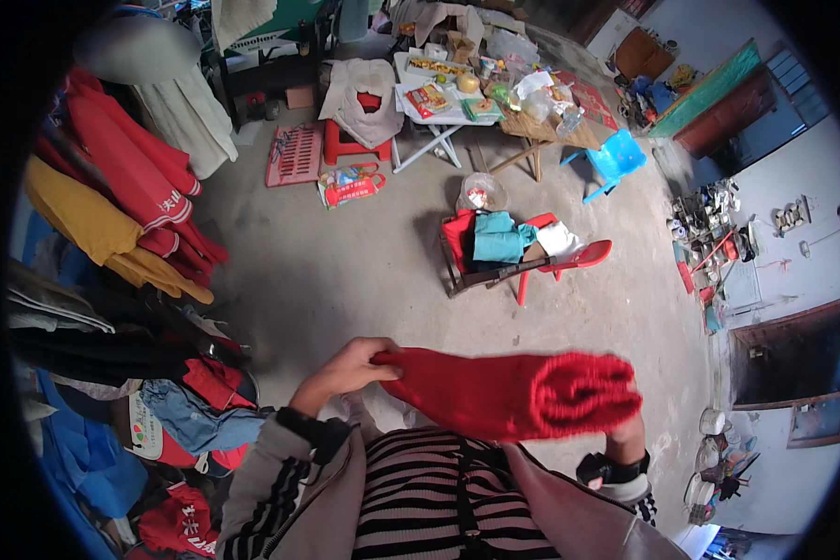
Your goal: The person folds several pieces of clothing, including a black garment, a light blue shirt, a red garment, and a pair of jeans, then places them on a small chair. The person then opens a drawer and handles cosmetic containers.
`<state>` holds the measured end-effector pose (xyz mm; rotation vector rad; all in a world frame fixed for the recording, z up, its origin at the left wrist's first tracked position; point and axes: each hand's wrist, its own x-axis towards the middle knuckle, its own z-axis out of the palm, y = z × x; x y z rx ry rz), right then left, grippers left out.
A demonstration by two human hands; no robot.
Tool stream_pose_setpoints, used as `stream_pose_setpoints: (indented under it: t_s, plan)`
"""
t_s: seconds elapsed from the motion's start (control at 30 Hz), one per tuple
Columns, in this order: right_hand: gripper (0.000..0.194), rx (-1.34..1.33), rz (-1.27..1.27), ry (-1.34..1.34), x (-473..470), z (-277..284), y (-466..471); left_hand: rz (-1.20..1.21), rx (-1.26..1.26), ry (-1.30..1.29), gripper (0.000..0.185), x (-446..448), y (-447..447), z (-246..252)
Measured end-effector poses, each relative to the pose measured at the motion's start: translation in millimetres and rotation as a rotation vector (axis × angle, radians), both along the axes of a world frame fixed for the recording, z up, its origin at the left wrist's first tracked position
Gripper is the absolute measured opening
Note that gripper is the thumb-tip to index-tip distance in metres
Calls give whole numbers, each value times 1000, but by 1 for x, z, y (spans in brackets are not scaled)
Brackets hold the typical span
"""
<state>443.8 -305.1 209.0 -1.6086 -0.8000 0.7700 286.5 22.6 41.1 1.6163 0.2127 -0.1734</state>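
Observation:
A red knitted garment (pixel 476 392), partly rolled or folded, stretches across in front of my striped top. My left hand (pixel 360 364) pinches its left end between thumb and fingers. At the garment's right end, a bunched ribbed part covers most of my right hand (pixel 626 430); only the wrist side shows, so its fingers are hidden. Beyond the garment, a red chair (pixel 584 255) stands beside a dark-framed seat that bears a folded teal cloth (pixel 497 238), with white and red cloths about it.
Red jackets (pixel 119 154) and a yellow garment (pixel 91 217) hang at left, above piled clothes. Farther off are a cluttered white folding table (pixel 455 115), a blue chair (pixel 616 157), a clear bin (pixel 486 192) and a red stool under a cloth. Shoes and tools line the right wall.

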Motion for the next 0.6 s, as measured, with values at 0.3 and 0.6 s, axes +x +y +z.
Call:
stream_pose_setpoints:
  t_s: [0.3, 0.6]
  plan:
    - [59, 54, 617, 497, -40, -10, -14, -499, 510, 160, 32, -78, 16, 50]
    - [50, -338, 100, 461, -43, -20, 12, -708, -267, -62, 47, -40, -72, 73]
